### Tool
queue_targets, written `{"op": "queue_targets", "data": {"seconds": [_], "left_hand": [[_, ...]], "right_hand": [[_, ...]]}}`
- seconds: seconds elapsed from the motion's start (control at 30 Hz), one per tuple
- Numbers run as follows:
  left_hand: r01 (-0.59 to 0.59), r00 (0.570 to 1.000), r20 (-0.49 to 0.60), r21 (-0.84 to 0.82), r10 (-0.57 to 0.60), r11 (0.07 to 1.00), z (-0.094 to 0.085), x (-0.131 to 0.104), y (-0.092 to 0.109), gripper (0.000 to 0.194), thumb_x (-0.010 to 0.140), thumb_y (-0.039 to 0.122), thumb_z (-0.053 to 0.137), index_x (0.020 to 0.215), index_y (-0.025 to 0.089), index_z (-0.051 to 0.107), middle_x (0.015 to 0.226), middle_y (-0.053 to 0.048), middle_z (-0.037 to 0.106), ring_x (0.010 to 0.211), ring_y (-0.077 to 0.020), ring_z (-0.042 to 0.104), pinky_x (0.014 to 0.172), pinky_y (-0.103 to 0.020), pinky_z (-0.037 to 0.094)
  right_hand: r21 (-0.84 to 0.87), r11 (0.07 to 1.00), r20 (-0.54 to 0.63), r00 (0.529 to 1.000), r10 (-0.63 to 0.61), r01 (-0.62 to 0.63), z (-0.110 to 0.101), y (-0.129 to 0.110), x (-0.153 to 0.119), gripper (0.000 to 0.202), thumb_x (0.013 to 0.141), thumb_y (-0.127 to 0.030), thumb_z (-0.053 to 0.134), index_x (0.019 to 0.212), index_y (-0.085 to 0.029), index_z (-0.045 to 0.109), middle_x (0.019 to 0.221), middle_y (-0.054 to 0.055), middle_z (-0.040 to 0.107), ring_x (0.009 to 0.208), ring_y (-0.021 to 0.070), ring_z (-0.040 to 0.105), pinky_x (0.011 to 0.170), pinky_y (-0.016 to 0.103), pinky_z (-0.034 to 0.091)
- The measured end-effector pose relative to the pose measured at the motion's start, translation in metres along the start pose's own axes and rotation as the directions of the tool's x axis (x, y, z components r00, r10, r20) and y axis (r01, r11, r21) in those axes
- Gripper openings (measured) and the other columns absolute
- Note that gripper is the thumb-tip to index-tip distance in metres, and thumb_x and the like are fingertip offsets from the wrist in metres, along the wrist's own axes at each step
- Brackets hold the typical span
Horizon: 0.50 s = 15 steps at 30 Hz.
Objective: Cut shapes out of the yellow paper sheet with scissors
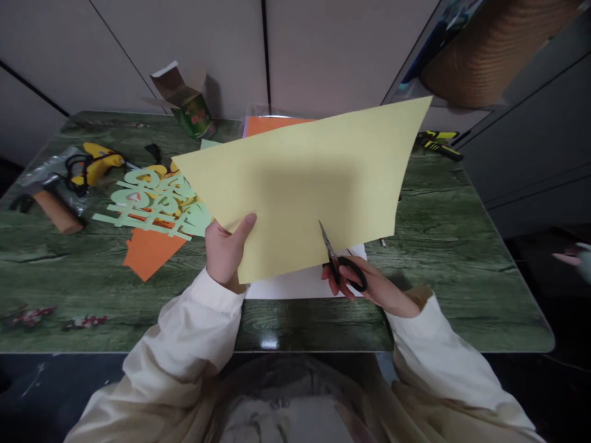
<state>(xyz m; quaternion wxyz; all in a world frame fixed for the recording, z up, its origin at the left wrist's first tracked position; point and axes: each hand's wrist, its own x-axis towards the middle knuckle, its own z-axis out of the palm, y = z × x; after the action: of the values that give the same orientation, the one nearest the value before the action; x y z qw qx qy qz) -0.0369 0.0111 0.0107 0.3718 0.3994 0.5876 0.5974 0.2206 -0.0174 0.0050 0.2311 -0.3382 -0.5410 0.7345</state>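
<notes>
My left hand [226,251] grips the near left edge of a large pale yellow paper sheet [305,184], held up tilted over the table. My right hand [369,284] holds black-handled scissors [339,261], whose blades point up into the sheet's near edge. A white sheet [300,284] lies flat on the table under the yellow one.
On the green wood-pattern table [443,246] lie light green cut-out letters [152,203] on orange paper [148,252], a yellow glue gun [95,165], a brown block [55,212], an open small box [187,101], an orange sheet [268,124] and a yellow-black tool [438,143].
</notes>
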Motion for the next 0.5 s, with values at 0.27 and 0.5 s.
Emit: {"op": "queue_targets", "data": {"seconds": [0.27,0.5], "left_hand": [[0.007,1.0,-0.007,-0.017,-0.007,1.0,0.005,-0.0063,0.0065,0.033,0.071,0.033,0.068,0.098,0.014,0.066,0.099,-0.01,0.069,0.085,-0.0212,0.066,0.073,-0.032,0.055],[-0.078,0.997,-0.014,0.154,0.081,0.985,0.0023,-0.0036,0.0045,0.027,0.068,0.032,0.07,0.088,0.014,0.069,0.092,-0.009,0.071,0.083,-0.0204,0.066,0.074,-0.031,0.055]], "right_hand": [[0.071,0.997,-0.01,1.0,-0.019,0.019,-0.0001,0.0056,0.0005,0.037,0.09,-0.046,0.042,0.095,-0.013,0.06,0.072,0.003,0.058,0.047,0.0066,0.046,0.044,0.023,0.03],[0.207,0.978,0.038,0.998,-0.05,0.041,-0.0001,0.0096,0.0011,0.04,0.09,-0.049,0.037,0.089,-0.015,0.058,0.073,0.004,0.06,0.048,0.0087,0.049,0.042,0.023,0.033]]}}
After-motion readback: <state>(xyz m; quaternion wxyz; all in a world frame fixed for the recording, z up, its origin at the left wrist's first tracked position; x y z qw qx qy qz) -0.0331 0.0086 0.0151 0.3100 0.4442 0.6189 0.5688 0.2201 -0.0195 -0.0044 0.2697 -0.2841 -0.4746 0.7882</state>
